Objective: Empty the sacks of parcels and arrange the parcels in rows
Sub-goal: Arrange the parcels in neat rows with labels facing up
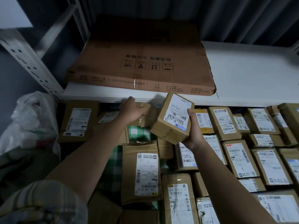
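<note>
Head view: the right hand (193, 131) grips a small box (172, 118) from below, thumb on its white label, holding it tilted above the parcels (239, 159), which lie in rows across the right and near part of the scene. The left hand (132, 110) reaches far, fingers curled over a taped brown parcel (148, 114) just under the edge of a white shelf (250, 75). A large flat carton (142, 62) lies on that shelf. A tall box (142, 172) lies near centre on green checked cloth (137, 132). At far left sits a white plastic bag (30, 120), beside a perforated metal upright (27, 62).
</note>
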